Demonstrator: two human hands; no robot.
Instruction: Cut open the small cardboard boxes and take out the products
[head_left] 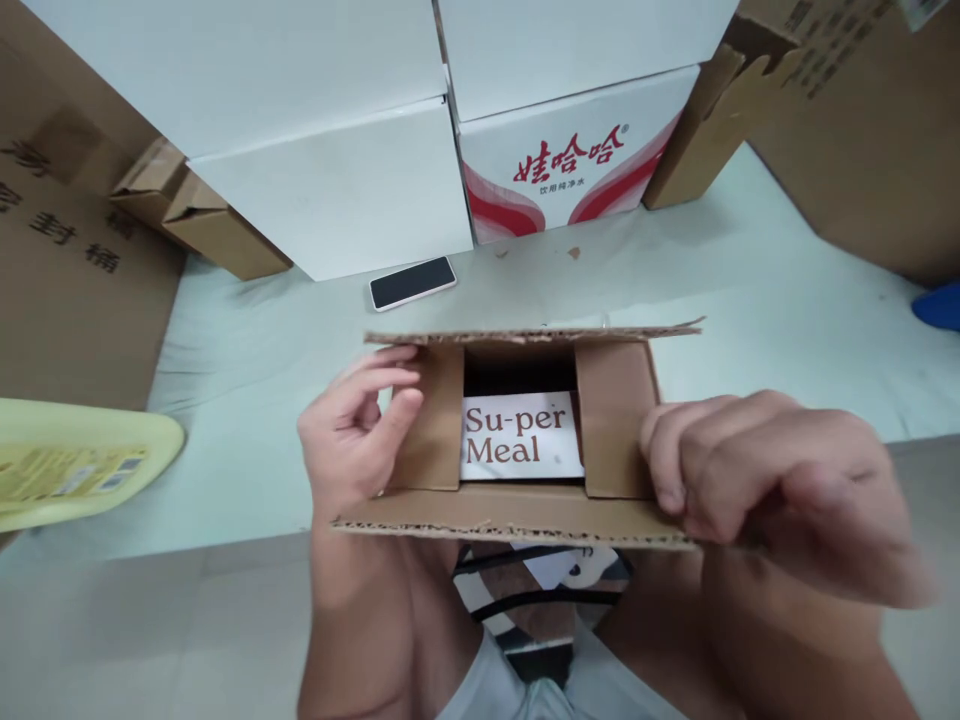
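Observation:
A small brown cardboard box (517,512) is at the table's front edge, its long near and far flaps raised and its two short flaps folded inward. Through the gap shows a white packet (522,436) printed "Su-per Meal"; the space behind it is dark. My left hand (360,420) holds the box's left side, with fingertips and thumb bent at the left flap. At the opposite end, my right hand (765,470) has its fingers curled against the right side and the near flap's corner. Its thumb side is blurred.
A phone (412,283) lies on the pale green table (240,350) beyond the box. White cartons (337,200) are stacked behind, one with red lettering (570,160). Large brown cartons (75,200) flank both sides. A yellow bottle (82,462) is at left, a blue object (937,307) at right.

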